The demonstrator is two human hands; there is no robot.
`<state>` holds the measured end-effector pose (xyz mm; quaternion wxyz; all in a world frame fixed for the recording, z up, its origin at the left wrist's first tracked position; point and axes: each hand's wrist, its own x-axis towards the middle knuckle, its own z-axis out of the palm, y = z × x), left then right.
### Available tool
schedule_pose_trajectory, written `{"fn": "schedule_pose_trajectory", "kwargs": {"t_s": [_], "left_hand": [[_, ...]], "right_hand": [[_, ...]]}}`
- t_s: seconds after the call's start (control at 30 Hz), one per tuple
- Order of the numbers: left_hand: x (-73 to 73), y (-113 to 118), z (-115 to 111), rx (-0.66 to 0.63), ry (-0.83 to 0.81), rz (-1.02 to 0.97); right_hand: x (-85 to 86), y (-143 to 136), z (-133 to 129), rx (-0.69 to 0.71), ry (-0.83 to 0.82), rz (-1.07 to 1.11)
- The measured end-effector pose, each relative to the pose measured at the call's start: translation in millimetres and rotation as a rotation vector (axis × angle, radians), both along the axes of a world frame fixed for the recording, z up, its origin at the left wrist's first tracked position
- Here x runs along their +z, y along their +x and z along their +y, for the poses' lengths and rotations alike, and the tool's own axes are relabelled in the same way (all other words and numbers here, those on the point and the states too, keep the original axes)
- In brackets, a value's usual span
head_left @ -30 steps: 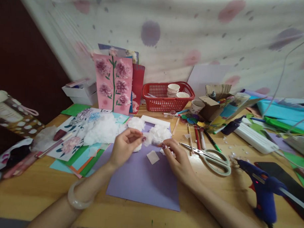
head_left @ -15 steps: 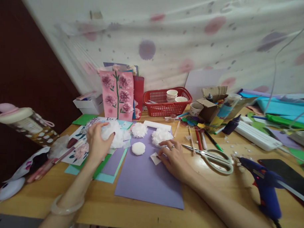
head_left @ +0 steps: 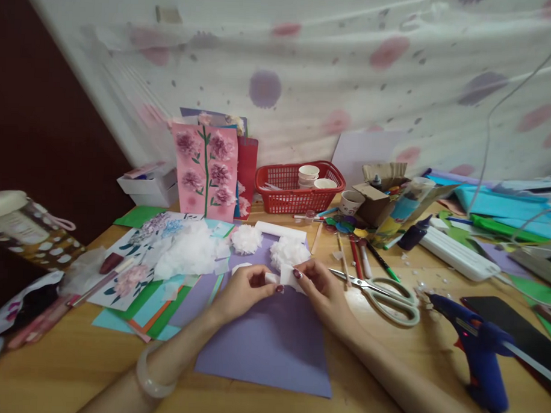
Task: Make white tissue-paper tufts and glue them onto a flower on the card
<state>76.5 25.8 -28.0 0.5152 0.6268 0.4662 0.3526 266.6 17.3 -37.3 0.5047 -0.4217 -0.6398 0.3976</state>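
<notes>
Both hands meet above a purple sheet of paper (head_left: 270, 351). My left hand (head_left: 243, 290) pinches a small piece of white paper (head_left: 272, 279) between thumb and finger. My right hand (head_left: 320, 292) is closed on a white paper square (head_left: 288, 278), close beside the left fingertips. Just behind the right hand sits a fluffy white paper flower (head_left: 289, 250), and a second white flower (head_left: 246, 238) lies to its left. A white round piece (head_left: 241, 267) is mostly hidden by my left hand. Farther left is a heap of thin white paper pieces (head_left: 188, 251).
Scissors (head_left: 390, 298) and a blue hot glue gun (head_left: 474, 340) lie on the right. A red basket (head_left: 298, 195) with paper cups stands at the back, beside a pink flower card (head_left: 205, 171). Coloured sheets (head_left: 149, 310) and a bottle (head_left: 26, 228) are on the left.
My left hand has left the white paper heap and moved right to meet my right hand. The white square that lay on the purple sheet is now lifted in my right fingers.
</notes>
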Motion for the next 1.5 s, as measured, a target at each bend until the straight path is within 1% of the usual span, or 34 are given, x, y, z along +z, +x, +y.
{"fn": "schedule_pose_trajectory", "kwargs": {"t_s": [0.1, 0.23, 0.3, 0.33, 0.4, 0.5, 0.57, 0.63, 0.7, 0.8, 0.87, 0.9, 1.0, 1.03, 1.1, 1.17, 1.33, 1.4, 1.47, 1.5], "left_hand": [[-2.3, -3, -3, 0.055, -0.059, -0.084], [-2.4, -1, -7, 0.097, -0.098, -0.186], [-1.6, 1, -8, 0.099, -0.111, -0.231], [-1.1, 2, -9, 0.096, -0.122, -0.248], [0.3, 3, -11, 0.081, -0.154, -0.267], [2.3, 5, -13, 0.08, -0.173, -0.288], [3.2, 5, -14, 0.094, -0.166, -0.299], [3.6, 5, -15, 0.101, -0.161, -0.295], [3.8, 5, -15, 0.097, -0.167, -0.285], [3.3, 6, -17, 0.084, -0.177, -0.26], [2.0, 6, -18, 0.064, -0.181, -0.234], [1.1, 7, -19, 0.048, -0.188, -0.218], [-1.9, 8, -21, 0.005, -0.21, -0.196], [-2.5, 8, -21, 0.007, -0.209, -0.203], [-2.5, 8, -20, 0.018, -0.207, -0.249], [-1.2, 8, -19, 0.028, -0.213, -0.306], [0.4, 5, -15, 0.095, -0.209, -0.359], [-0.7, 4, -14, 0.117, -0.208, -0.369], [-1.3, 3, -14, 0.124, -0.202, -0.36], [-1.2, 3, -14, 0.118, -0.201, -0.351]], "right_hand": [[-2.0, -2, 1, 0.018, -0.169, 0.173], [-4.9, -2, 4, 0.017, -0.375, 0.433], [-2.7, -2, 5, 0.051, -0.475, 0.575], [-0.7, -2, 5, 0.09, -0.52, 0.618], [3.7, -2, 3, 0.186, -0.606, 0.644], [7.8, 0, 1, 0.329, -0.764, 0.608], [8.1, 2, 0, 0.402, -0.857, 0.566], [7.6, 3, 0, 0.444, -0.892, 0.535], [7.4, 3, -1, 0.437, -0.892, 0.51], [8.9, 1, -3, 0.339, -0.809, 0.405], [10.9, -1, -5, 0.283, -0.672, 0.243], [12.0, -2, -6, 0.277, -0.592, 0.152], [14.3, -4, -9, 0.304, -0.417, -0.041], [14.3, -5, -9, 0.297, -0.392, -0.06], [12.7, -6, -9, 0.234, -0.375, -0.061], [9.7, -7, -7, 0.161, -0.398, -0.039], [3.0, -5, -6, 0.077, -0.449, 0.054], [2.9, -2, -8, 0.003, -0.384, 0.063], [4.9, 2, -12, -0.054, -0.246, 0.01], [6.6, 3, -14, -0.059, -0.176, -0.034]]}}
